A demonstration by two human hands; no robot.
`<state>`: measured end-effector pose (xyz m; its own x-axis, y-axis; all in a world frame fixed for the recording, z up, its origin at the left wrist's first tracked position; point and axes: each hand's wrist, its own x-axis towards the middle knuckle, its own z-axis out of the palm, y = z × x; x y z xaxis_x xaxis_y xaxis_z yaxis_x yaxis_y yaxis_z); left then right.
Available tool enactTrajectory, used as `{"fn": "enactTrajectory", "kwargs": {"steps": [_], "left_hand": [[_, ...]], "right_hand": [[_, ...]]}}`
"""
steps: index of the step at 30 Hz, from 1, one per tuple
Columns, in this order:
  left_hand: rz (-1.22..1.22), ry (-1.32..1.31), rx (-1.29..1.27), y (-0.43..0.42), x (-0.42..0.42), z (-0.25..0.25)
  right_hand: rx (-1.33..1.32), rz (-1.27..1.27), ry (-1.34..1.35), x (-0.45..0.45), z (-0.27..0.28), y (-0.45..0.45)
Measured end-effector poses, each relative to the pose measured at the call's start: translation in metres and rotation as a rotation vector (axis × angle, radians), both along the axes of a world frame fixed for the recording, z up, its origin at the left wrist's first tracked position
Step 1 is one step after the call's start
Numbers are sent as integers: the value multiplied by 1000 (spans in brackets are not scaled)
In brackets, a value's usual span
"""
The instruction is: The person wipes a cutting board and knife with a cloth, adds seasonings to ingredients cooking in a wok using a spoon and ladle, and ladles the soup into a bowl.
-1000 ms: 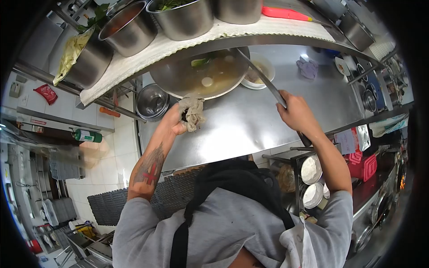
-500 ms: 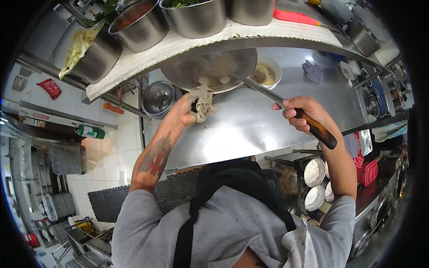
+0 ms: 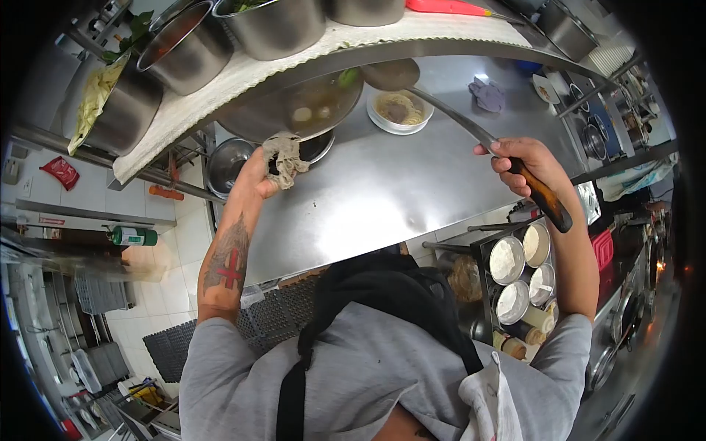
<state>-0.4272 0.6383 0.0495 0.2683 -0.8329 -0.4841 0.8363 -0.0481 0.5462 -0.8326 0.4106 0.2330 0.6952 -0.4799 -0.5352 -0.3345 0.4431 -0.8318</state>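
My left hand is closed on a crumpled beige cloth at the near edge of a large wok. Any handle under the cloth is hidden. Broth with pale round pieces and a bit of green shows inside the wok. My right hand grips the dark wooden handle of a metal ladle. The ladle's bowl hangs just beyond a white bowl to the right of the wok. In that bowl lie noodles with a brown topping.
Metal bowls stand left of the wok on the steel counter. A purple cloth lies at the right. Overhead, a shelf holds several steel containers and a red-handled tool. Tubs of white powder sit below, right.
The ladle has come out of the wok and moved right, to the far side of the noodle bowl. My left hand keeps its hold at the wok's edge. The view has shifted.
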Motion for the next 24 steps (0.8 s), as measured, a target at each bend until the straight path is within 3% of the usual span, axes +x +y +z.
{"fn": "enactTrajectory", "kwargs": {"steps": [2, 8, 12, 15, 16, 17, 18, 24], "left_hand": [[132, -78, 124, -3, -11, 18], [101, -90, 121, -7, -7, 16], [64, -153, 111, -10, -9, 17], [99, -122, 152, -11, -22, 33], [93, -126, 154, -11, -23, 33], [85, -122, 142, -11, -22, 30], [79, -118, 130, -13, -21, 30], [54, -82, 118, -23, -28, 31]], "right_hand": [[-35, -4, 32, -7, -7, -6], [-121, -31, 162, -22, -57, -19], [-374, 63, 344, -30, -95, -16], [-850, 203, 596, -24, -87, 7], [-846, 196, 595, -30, -108, 5], [-1216, 177, 604, -37, -145, 1], [-1587, 152, 602, -34, -149, 4], [-1456, 21, 380, -34, -113, 9]]}}
